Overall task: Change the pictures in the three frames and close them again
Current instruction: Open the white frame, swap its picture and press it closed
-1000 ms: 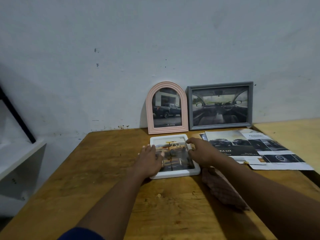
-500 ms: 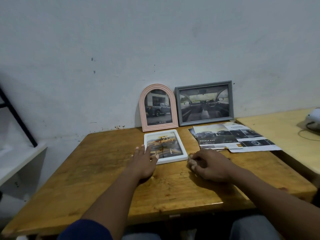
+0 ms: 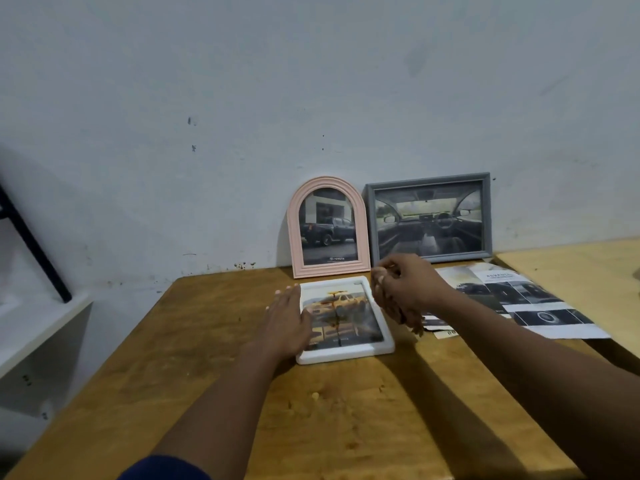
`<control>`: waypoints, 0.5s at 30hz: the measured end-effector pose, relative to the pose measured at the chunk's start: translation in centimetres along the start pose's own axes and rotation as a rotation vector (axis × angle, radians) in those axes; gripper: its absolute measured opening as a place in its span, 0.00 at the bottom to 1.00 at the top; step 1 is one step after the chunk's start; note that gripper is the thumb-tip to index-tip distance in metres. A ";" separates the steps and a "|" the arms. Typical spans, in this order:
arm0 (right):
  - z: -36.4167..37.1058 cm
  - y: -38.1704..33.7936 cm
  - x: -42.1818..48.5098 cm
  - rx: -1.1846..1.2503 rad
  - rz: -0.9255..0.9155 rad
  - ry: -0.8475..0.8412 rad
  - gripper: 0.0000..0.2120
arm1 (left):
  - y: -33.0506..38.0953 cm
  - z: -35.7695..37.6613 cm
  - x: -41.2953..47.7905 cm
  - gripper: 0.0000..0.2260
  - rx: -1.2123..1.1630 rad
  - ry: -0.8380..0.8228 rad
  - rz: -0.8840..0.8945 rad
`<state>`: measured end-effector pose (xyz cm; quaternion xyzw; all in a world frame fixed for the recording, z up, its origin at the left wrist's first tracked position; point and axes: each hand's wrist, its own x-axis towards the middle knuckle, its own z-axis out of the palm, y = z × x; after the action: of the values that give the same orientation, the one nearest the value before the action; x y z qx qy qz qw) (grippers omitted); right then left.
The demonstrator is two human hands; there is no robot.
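Head view: white frame (image 3: 346, 353) lies flat, face up, on the wooden counter (image 3: 194, 358), near the back edge, holding a picture of a yellow pickup. Left hand (image 3: 287, 323) rests palm down, fingers (image 3: 282, 296) stretched out flat and released, gripping nothing; it covers the frame's left edge and part of the glass. Right hand (image 3: 401, 289) is raised just beside the frame's right edge, fingers bunched around a brownish patterned cloth (image 3: 403, 315) that hangs below the palm. Cloth's lower end sits close to the frame's right border; cannot tell if it touches.

Pink arched frame (image 3: 327, 230) stands upright behind the white one, leaning on the wall (image 3: 311, 81), with a dark pickup picture inside. Grey rectangular frame (image 3: 429, 218) stands just beside it on the right, also against the wall, showing a car interior. Loose car brochure sheets (image 3: 519, 299) lie flat on the counter right of the white frame, partly overlapping each other, partly hidden by the right forearm. A paler tabletop (image 3: 581, 268) adjoins on the far right. White shelf (image 3: 38, 327) at left, lower than the counter.
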<state>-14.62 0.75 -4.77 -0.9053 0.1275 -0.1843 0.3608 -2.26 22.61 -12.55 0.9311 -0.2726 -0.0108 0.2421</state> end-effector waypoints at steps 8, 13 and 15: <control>8.0 -3.5 8.5 -0.060 -0.183 -0.173 0.12 | -1.2 2.2 2.1 0.30 -0.150 0.126 -0.027; 13.4 -1.3 7.8 -0.246 -0.215 -0.361 0.20 | -1.3 2.6 1.8 0.32 -0.167 0.212 -0.044; 13.9 -0.3 7.3 -0.299 -0.228 -0.362 0.22 | -1.3 2.6 1.8 0.31 -0.131 0.196 -0.019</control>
<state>-2.06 6.74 -12.14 -0.9754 -0.0161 -0.0378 0.2167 -0.46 21.50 -15.22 0.9124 -0.2376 0.0602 0.3278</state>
